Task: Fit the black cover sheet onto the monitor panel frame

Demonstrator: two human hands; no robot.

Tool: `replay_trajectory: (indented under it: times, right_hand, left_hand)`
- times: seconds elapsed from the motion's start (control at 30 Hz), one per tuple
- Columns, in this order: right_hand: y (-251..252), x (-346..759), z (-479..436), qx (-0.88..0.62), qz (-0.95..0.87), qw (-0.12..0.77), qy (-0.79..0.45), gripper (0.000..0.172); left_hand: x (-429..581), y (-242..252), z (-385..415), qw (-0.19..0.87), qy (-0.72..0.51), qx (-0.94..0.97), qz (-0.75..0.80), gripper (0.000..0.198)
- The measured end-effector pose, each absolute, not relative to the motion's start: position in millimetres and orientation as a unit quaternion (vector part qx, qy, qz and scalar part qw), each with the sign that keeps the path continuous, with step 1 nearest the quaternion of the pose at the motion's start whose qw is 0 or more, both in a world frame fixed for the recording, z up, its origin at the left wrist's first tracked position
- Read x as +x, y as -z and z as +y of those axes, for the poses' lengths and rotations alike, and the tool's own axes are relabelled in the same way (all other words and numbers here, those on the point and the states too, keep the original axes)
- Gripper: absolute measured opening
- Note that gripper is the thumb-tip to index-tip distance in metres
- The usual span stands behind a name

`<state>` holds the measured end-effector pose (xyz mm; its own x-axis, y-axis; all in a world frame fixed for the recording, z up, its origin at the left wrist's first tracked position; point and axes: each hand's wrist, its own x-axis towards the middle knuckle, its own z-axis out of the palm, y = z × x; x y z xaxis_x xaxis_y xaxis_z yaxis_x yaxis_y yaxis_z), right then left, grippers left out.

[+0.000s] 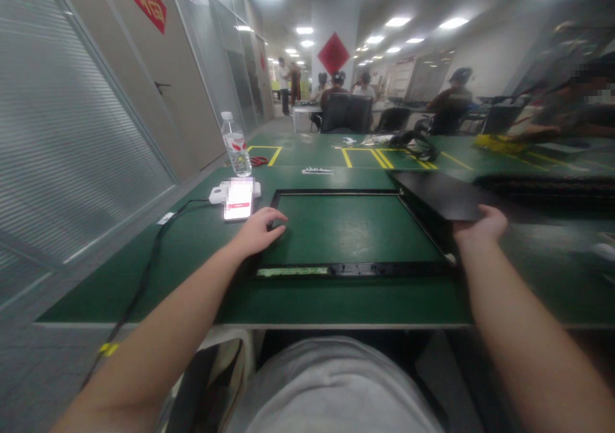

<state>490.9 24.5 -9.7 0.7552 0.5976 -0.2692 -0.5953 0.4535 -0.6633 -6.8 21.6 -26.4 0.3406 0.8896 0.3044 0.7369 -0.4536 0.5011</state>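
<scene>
A thin black rectangular frame (360,269) lies flat on the green table, its middle open to the table top. Over its left side rests my left hand (262,228), fingers stretched inward and thumb apart; whether it bears on the bar cannot be told. My right hand (480,225) grips a flat dark panel (446,196) by its near edge, thumb on top and the other fingers underneath. The panel is tilted, raised beside the frame's right side, and partly blurred.
Left of the frame stand a water bottle (236,145), a lit phone (239,199) and a white power strip (218,193) with a black cable. Red-handled scissors (259,161) and yellow tape marks lie farther back. A long black object (542,189) lies at right. People sit beyond.
</scene>
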Motion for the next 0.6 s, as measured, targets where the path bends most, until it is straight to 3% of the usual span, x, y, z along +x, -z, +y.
replay_trajectory:
  times: [0.37, 0.6]
  right_hand:
    - [12, 486, 19, -0.435, 0.027, 0.816, -0.381, 0.013]
    - [17, 497, 24, -0.473, 0.067, 0.788, -0.39, 0.023]
  left_hand:
    - [-6, 25, 20, 0.14, -0.27, 0.812, 0.499, 0.033]
    - [-6, 25, 21, 0.14, -0.264, 0.813, 0.499, 0.033]
